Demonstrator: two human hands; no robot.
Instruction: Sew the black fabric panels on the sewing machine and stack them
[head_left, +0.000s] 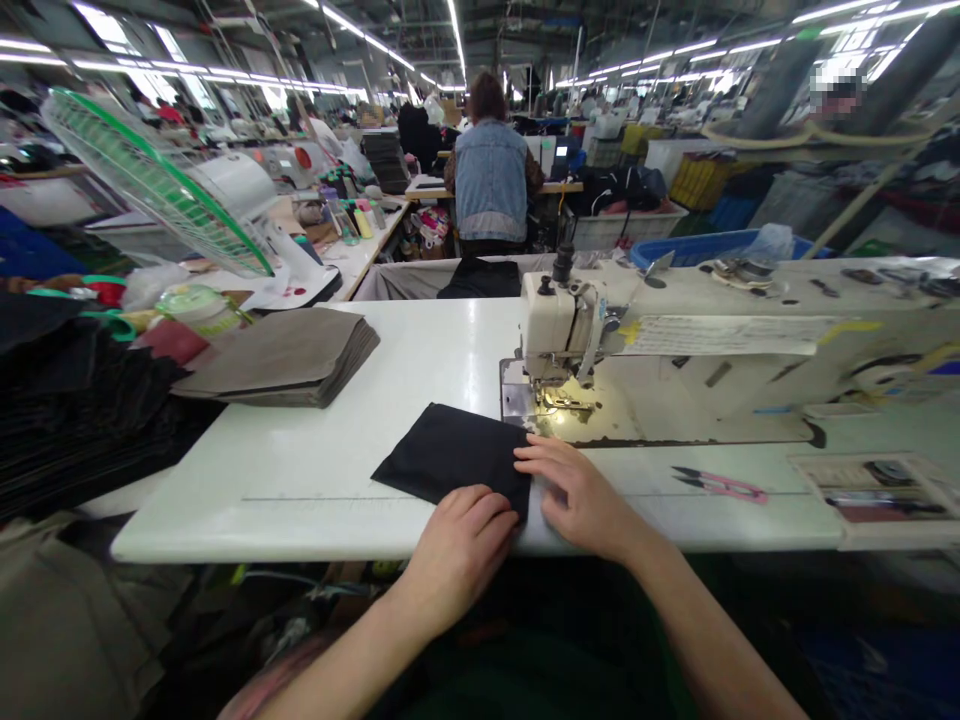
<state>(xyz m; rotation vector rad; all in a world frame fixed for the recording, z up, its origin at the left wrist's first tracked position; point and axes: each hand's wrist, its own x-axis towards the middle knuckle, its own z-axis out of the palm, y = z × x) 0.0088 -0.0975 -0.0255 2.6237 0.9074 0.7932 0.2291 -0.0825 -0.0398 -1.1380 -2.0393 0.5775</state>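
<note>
A flat black fabric piece [454, 450] lies on the white table, left of the needle area of a sewing machine [562, 330]. Over its near right corner bends my left hand [469, 535], its fingers curled down against the cloth edge. My right hand [574, 490] touches the right edge of the same piece with fingers stretched out and the thumb apart. The machine's lamp lights the metal needle plate [517, 392] just beyond that hand. Pink-handled thread snips [724, 485] rest to the right, touched by neither hand.
Stacked grey-brown fabric pieces [281, 355] sit at the table's left, beside a dark fabric pile [82, 390]. A green-rimmed fan [161, 185] stands behind them. A small tray [877, 495] is set into the right side. Ahead, a person in a denim vest [491, 180] sits facing away.
</note>
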